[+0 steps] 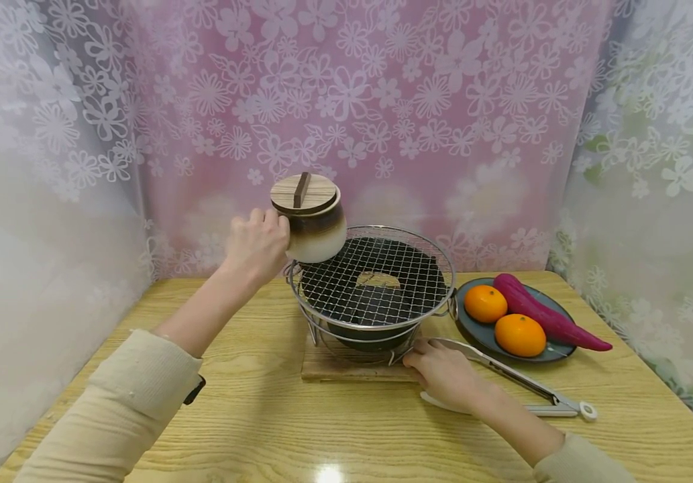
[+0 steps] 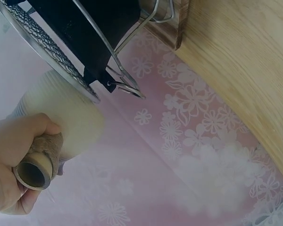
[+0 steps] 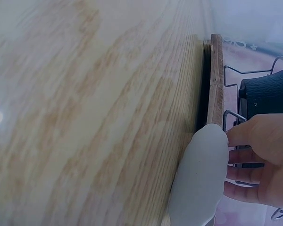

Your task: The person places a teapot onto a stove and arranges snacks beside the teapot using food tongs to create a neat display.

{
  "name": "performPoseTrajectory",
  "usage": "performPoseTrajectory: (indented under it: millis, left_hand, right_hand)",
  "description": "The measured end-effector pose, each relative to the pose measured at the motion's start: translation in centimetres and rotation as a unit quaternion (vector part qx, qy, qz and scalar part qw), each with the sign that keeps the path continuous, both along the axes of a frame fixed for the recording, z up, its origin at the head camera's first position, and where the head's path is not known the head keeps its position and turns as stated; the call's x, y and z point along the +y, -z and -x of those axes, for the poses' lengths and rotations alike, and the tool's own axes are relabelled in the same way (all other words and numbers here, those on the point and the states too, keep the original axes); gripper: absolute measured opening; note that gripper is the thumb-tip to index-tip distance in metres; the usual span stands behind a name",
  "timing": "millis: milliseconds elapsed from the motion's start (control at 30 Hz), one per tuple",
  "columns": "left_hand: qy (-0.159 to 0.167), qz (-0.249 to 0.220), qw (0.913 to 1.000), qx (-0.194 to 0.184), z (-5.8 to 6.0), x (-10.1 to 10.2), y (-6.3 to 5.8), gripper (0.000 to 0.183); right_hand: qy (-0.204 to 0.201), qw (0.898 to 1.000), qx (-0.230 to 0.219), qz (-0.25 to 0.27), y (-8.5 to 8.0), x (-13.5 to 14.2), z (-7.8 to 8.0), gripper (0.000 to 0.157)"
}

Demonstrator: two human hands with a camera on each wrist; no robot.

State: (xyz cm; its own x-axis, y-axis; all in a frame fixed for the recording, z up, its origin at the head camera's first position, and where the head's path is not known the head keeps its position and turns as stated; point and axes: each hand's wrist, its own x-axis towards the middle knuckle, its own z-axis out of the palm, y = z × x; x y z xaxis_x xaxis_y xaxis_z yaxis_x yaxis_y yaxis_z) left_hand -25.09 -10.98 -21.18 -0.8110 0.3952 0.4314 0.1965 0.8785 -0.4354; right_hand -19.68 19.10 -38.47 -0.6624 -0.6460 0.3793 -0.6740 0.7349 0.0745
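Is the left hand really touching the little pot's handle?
Touching. The left wrist view shows it plainly: the left hand is curled around the handle of the pot, with no gap between them.

From my remote station I note a yellowish wood-grain table (image 1: 231, 409), a pink white-flowered curtain (image 1: 382, 121) behind, pale floral curtains (image 1: 654, 168) at both sides, and a bright glare spot (image 1: 329, 474) on the tabletop.
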Motion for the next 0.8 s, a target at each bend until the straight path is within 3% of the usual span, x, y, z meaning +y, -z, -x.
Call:
performPoseTrajectory:
  millis: [300, 600, 800]
  left_hand:
    - [0.008, -0.004, 1.0, -0.004, -0.1, 0.5, 0.2, 0.034]
    - [0.017, 0.001, 0.9998, 0.005, -0.2, 1.0, 0.4, 0.017]
    - [0.019, 0.008, 0.9997, 0.01, -0.3, 1.3, 0.4, 0.029]
  right_hand:
    - [-0.006, 1.0, 0.014, 0.004, 0.2, 0.0, 0.0, 0.024]
    - [-0.002, 1.0, 0.011, 0.0, 0.2, 0.0, 0.0, 0.021]
    - [0.0, 1.0, 0.011, -0.004, 0.2, 0.1, 0.0, 0.02]
